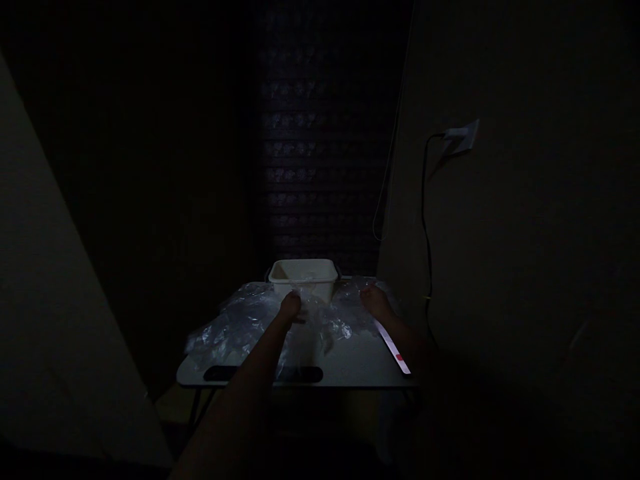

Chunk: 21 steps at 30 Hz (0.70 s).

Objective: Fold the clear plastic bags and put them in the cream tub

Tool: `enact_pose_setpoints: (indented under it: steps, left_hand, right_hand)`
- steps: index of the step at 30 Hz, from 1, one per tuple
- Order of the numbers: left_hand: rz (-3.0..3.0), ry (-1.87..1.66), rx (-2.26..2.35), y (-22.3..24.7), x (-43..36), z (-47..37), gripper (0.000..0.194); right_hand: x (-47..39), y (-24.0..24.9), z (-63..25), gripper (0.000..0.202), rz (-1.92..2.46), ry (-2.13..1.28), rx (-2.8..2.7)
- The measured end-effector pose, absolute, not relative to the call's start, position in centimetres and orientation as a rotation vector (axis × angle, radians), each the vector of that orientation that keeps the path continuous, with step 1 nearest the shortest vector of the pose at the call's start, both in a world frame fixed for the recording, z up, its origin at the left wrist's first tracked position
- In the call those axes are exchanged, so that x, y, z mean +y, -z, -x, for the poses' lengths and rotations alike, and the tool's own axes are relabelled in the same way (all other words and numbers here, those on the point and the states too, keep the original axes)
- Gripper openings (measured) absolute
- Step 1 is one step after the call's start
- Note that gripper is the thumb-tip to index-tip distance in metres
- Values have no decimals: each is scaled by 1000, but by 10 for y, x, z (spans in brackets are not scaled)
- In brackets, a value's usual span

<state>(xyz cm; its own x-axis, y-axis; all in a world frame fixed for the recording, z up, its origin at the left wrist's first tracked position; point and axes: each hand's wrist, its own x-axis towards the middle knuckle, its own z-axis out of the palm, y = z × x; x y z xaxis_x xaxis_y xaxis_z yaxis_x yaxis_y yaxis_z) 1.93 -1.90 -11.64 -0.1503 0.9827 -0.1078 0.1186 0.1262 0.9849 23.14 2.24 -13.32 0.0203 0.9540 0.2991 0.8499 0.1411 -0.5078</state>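
Observation:
In dim light, my left hand is closed on a thin clear plastic bag, in front of a white tub. My right hand, farther right, pinches clear plastic too; the film stretches between both hands. A heap of crumpled clear plastic bags covers the table's left side. The white plastic tub stands at the back of the table, and the plastic partly overlaps its front. Its contents are too dark to make out. Beneath my right forearm lies a lit phone or tablet, partly hidden.
The small white folding table has dark slots near its front edge. Behind it hangs a dark slatted blind with a cord. On the right wall, a black cable runs down from a plug in a socket.

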Motion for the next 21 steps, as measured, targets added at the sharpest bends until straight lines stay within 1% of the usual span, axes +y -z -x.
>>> enact_pose_setpoints:
  steps: [2, 10, 17, 21]
  left_hand:
    - [-1138, -1174, 1452, 116, -19, -20, 21]
    - [-1127, -1220, 1357, 120, -14, -22, 17]
    - [-1078, -1313, 1140, 112, -16, -20, 18]
    - [-1053, -1342, 959, 103, -19, -22, 19]
  right_hand:
    - [22, 134, -225, 22, 1717, -195, -1921]
    - [26, 149, -211, 16, 1636, -296, -2035]
    - [25, 138, -233, 17, 1606, -411, -1830]
    - [24, 134, -253, 20, 1565, -585, -1660]
